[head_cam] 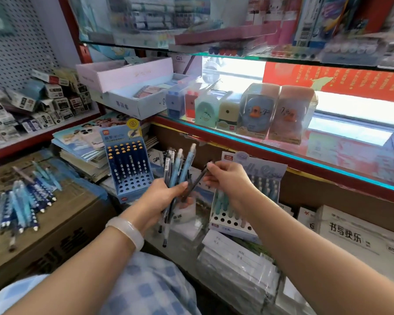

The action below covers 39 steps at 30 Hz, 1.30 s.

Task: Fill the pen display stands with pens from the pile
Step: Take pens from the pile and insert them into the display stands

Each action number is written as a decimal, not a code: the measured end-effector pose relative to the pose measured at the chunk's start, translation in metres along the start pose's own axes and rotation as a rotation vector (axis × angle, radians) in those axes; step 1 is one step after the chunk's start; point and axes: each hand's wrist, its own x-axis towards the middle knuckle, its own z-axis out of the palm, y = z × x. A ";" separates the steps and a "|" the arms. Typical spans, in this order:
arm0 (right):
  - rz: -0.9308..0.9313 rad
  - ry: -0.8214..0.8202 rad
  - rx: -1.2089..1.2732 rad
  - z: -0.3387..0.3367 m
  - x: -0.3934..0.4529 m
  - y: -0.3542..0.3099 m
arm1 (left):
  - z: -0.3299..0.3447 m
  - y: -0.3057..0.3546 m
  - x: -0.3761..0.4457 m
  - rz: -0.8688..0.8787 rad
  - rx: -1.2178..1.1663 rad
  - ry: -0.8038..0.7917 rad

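Pens (176,171) stand bunched in the left hand (162,198), long axes near upright, clicker ends up, tips down past the palm. Right hand (228,178) pinches one dark pen (195,184), slanted with its top toward the right fingers. Barrels are slim plastic, pale blue and navy. More lie in a loose pile (21,205) on a cardboard box (62,226) at left. Two perforated card stands, a dark blue one (129,164) and a pale one (241,201), sit partly filled behind the hands; their print is too blurred to read.
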 end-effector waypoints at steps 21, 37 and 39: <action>-0.348 0.069 -0.690 0.058 0.062 0.041 | -0.078 -0.022 0.027 -0.038 -0.027 0.287; -0.295 0.007 -0.908 0.076 0.071 0.063 | -0.078 -0.023 0.028 -0.032 -0.063 0.263; -0.275 0.011 -0.915 0.075 0.071 0.060 | -0.078 -0.021 0.025 -0.017 -0.065 0.247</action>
